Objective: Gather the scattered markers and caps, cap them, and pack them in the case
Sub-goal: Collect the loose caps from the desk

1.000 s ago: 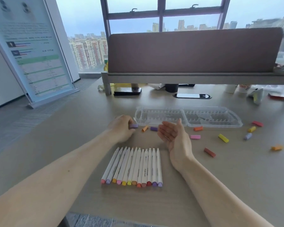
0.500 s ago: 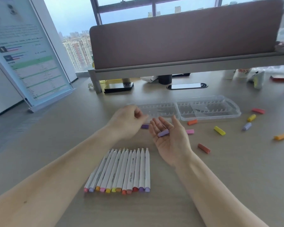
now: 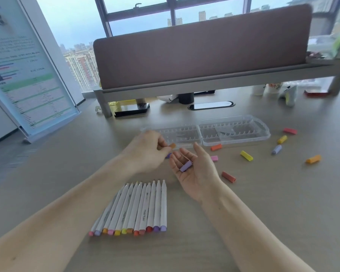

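Note:
Several white markers (image 3: 139,207) lie side by side on the desk, coloured ends toward me. My left hand (image 3: 145,152) pinches an orange cap (image 3: 172,145) between its fingertips, just in front of the clear open case (image 3: 234,128). My right hand (image 3: 194,169) is palm up and cupped, with a lilac cap (image 3: 185,166) resting on its fingers. A purple cap (image 3: 168,155) lies on the desk between the hands. More caps lie to the right: orange-red (image 3: 216,147), pink (image 3: 214,158), yellow (image 3: 246,155), red (image 3: 228,177), lilac (image 3: 276,149), orange (image 3: 313,159).
A yellow cap (image 3: 282,139) and a red cap (image 3: 290,130) lie at the right of the case. A brown partition on a grey shelf (image 3: 204,83) stands behind the case. A black phone (image 3: 132,109) lies under the shelf, and a standing sign (image 3: 28,75) is at the left.
My left hand put the lilac cap into my right palm, then picked the orange cap up off the desk. The camera view moved closer and tilted.

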Tool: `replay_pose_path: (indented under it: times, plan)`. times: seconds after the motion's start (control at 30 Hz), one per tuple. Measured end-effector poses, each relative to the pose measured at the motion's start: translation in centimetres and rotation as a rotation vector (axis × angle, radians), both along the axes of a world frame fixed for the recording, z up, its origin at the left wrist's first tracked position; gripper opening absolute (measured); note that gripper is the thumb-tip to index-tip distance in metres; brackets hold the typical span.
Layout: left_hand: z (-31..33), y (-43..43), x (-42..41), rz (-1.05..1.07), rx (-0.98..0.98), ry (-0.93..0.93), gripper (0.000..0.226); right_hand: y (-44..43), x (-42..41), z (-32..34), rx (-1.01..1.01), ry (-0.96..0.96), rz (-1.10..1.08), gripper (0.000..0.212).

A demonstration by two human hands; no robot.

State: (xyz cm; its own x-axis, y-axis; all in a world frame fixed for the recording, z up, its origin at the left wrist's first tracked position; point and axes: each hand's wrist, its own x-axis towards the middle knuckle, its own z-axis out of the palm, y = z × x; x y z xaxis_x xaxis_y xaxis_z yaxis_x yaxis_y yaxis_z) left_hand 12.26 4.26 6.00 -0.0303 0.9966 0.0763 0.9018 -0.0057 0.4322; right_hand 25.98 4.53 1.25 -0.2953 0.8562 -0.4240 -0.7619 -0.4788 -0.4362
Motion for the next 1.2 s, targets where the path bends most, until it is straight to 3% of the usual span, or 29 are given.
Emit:
replay_pose_path:
  times: [0.07,0.2,0.37,0.5,0.7,0.87,1.07,1.2]
  plan:
    - [0.6,-0.4,1.5,-0.085,-0.017,-0.046,0.013,0.0,0.0,0.4,0.013,0.041,0.007,0.037]
    - [-0.4,1.1,0.7,-0.014,0.115,-0.133,0.012,0.3,0.8,1.1,-0.067,0.031,-0.092,0.026]
    - [-3.8,2.7,-0.9,0.007,-0.034,0.105,0.004,0.0,3.3,0.9,-0.121,-0.025,-0.129,0.025]
    - [-3.9,2.5,0.3,-0.022,-0.060,0.147,0.011,0.1,5.0,1.2,-0.154,-0.007,-0.120,0.033]
    - [1.1,0.9,5.6,-0.212,0.010,-0.088,0.014,-0.2,6.0,1.5,-0.125,-0.002,-0.137,0.035]
    - [1.6,1.2,7.3,-0.258,0.045,-0.112,0.009,0.2,7.4,1.9,-0.128,0.031,-0.172,0.032]
    - [-1.4,1.6,5.8,-0.262,-0.185,0.192,0.023,0.4,10.6,1.1,-0.183,0.038,-0.235,0.037]
    - [-1.7,1.5,7.1,-0.267,-0.151,0.207,0.014,0.2,11.7,1.1,-0.149,0.012,-0.260,0.036]
